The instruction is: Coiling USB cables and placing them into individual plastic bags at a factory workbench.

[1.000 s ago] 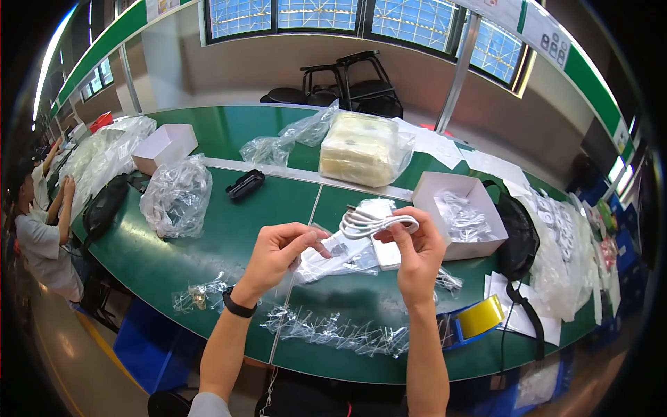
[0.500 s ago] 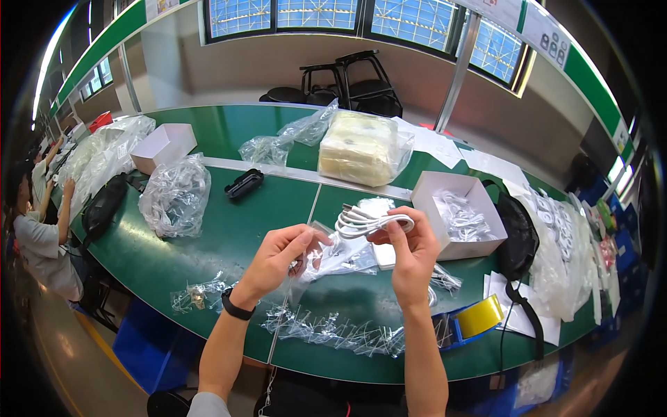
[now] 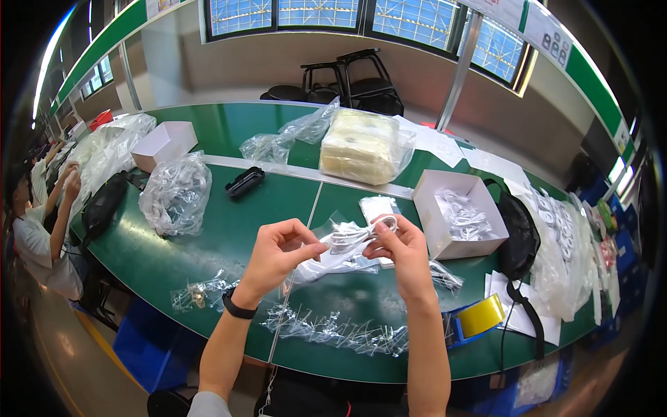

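Two bare hands work a coiled white cable (image 3: 358,234) into a clear plastic bag (image 3: 326,258) above a green table (image 3: 208,236).

The left hand (image 3: 274,256) pinches the bag's mouth, fingers curled; the right hand (image 3: 403,251) grips the cable coil between thumb and fingertips, both wrists raised. Just right of the right hand sits an open white box (image 3: 455,212) of bagged cables. Beyond both hands lies a wrapped pale-yellow stack (image 3: 365,144). Below them, clear empty bags (image 3: 333,330) lie strewn; a yellow tape roll (image 3: 479,316) rests lower right.
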### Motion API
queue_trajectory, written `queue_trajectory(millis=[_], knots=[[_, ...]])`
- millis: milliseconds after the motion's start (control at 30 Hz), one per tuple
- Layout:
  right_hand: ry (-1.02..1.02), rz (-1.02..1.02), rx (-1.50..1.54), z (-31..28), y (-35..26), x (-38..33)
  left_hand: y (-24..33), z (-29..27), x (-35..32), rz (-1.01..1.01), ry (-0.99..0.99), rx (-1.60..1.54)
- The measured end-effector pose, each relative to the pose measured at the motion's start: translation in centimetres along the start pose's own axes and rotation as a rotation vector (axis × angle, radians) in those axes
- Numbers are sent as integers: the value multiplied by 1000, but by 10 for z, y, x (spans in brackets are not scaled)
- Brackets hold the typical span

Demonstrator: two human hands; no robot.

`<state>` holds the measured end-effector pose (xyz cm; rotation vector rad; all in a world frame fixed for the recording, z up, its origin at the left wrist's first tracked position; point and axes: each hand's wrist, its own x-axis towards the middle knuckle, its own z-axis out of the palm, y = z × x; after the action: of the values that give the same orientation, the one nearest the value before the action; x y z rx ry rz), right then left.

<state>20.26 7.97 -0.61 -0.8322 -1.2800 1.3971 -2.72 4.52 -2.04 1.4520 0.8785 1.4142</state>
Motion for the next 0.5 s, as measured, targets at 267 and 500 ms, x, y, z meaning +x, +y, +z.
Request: queue_trajectory(millis=[267, 500], knots=[[127, -81, 138, -4, 0, 2, 8, -1, -1, -56, 47, 77], [248, -447, 100, -3, -11, -3, 9, 2, -1, 56, 77, 261]])
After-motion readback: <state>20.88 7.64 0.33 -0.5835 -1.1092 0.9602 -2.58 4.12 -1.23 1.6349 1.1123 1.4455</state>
